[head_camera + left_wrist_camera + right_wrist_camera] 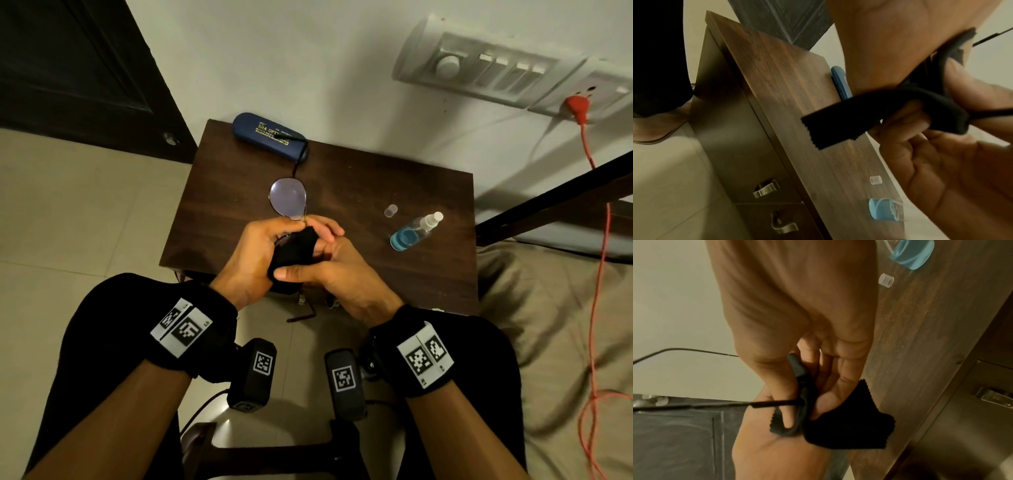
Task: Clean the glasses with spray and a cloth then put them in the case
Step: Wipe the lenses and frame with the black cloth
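Head view: your left hand grips the glasses by the near lens while your right hand pinches the cloth over it, the two hands pressed together above the table. I'd rub gently, support the rim, and keep the thin temple arm from bending. Do the far lens next. The spray lies on its side, its cap beside it. The closed case reads "SHA OPT…"; the rest is unreadable.
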